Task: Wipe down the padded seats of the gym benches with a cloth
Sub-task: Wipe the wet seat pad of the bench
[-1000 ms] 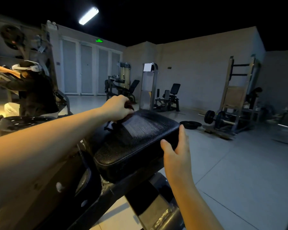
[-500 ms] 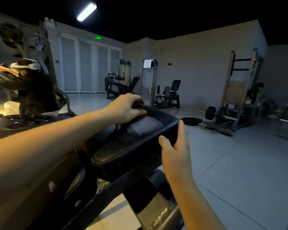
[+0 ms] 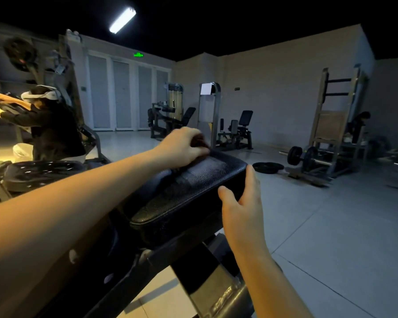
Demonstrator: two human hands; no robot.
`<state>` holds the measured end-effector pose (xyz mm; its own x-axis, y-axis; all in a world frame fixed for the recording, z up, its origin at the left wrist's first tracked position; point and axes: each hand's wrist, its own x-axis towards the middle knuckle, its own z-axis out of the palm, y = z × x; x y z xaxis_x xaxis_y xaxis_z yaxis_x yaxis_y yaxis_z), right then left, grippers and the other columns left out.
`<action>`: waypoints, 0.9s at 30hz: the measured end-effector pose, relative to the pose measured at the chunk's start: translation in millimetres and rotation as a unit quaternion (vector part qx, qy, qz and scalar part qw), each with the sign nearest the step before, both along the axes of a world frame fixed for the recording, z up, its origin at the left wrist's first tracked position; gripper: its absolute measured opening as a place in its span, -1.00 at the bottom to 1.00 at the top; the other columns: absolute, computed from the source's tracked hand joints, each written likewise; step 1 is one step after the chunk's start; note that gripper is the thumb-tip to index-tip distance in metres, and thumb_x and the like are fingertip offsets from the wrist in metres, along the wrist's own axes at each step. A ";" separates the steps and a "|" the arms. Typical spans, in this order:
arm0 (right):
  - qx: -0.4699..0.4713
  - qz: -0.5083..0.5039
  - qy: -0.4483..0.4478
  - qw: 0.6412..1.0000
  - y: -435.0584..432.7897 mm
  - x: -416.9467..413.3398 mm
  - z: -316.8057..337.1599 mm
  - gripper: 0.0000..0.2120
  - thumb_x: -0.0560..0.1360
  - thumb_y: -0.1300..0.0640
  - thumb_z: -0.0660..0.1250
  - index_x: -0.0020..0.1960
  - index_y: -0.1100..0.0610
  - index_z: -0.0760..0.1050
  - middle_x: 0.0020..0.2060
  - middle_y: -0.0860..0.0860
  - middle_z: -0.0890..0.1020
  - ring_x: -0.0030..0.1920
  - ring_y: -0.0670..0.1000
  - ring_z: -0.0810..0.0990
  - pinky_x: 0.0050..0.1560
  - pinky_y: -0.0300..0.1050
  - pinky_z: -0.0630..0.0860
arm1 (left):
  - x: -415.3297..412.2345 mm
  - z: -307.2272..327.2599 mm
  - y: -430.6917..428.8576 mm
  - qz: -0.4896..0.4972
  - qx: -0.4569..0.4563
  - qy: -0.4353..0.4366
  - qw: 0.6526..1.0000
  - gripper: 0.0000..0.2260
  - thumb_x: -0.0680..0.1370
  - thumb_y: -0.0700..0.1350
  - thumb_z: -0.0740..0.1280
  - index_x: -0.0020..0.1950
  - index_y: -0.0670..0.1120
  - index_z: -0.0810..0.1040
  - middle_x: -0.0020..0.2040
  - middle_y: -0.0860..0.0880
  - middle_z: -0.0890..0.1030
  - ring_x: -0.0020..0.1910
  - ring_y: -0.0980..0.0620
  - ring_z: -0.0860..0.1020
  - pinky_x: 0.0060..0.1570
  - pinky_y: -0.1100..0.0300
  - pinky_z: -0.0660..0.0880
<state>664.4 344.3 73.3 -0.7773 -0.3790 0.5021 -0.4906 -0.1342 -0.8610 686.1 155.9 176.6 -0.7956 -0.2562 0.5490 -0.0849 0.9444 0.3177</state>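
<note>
A black padded bench seat (image 3: 189,193) fills the middle of the view, tilted up toward the far end. My left hand (image 3: 184,146) is at the seat's far edge, fingers curled round a dark cloth (image 3: 199,143) that is mostly hidden under the hand. My right hand (image 3: 241,203) rests against the seat's right side, thumb on the top edge and fingers down the side. A second black pad (image 3: 41,173) lies to the left.
The bench's metal frame (image 3: 216,292) runs below the seat. Another person (image 3: 48,125) works at a machine on the left. A weight plate (image 3: 268,167) lies on the floor; a barbell rack (image 3: 326,143) and several machines stand behind.
My left hand with the cloth has slid rightward along the seat's far end. My right hand has stayed on the seat's side.
</note>
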 end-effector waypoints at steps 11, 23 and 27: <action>0.009 -0.013 -0.015 1.000 -3.4 2.3 1.7 -0.19 0.44 -0.09 0.23 0.64 -0.11 0.02 0.57 -0.13 0.23 0.58 -0.07 0.18 0.54 0.14 0.28 | 12.9 3.0 52.0 -0.135 -0.005 -0.034 0.990 -0.88 0.56 -0.03 0.47 -0.02 -0.06 0.63 -0.11 0.07 0.66 -0.09 0.14 0.62 -0.06 0.19 0.54; 0.006 -0.006 -0.004 1.000 1.8 6.9 3.0 -0.19 0.47 -0.06 0.26 0.65 -0.07 0.01 0.58 -0.14 0.22 0.58 -0.10 0.17 0.55 0.12 0.26 | -4.9 9.1 15.4 0.001 0.000 -0.025 1.000 -0.81 0.55 0.02 0.48 -0.03 -0.09 0.60 -0.02 -0.03 0.68 0.02 -0.06 0.63 -0.01 0.09 0.52; -0.005 -0.009 -0.015 1.000 -0.2 -0.7 3.7 -0.27 0.44 0.02 0.31 0.58 -0.09 0.19 0.39 -0.12 0.43 0.41 -0.07 0.42 0.39 0.11 0.48 | 8.1 -1.7 64.7 -0.157 -0.008 -0.013 0.987 -0.86 0.56 0.00 0.46 0.01 -0.04 0.63 -0.09 0.08 0.66 -0.08 0.14 0.63 -0.05 0.19 0.55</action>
<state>663.7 344.1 77.0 -0.7983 -0.3603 0.4825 -0.4675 -0.1344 -0.8737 694.2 220.6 174.8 -0.8482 0.0137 0.5296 0.2050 0.9303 0.3042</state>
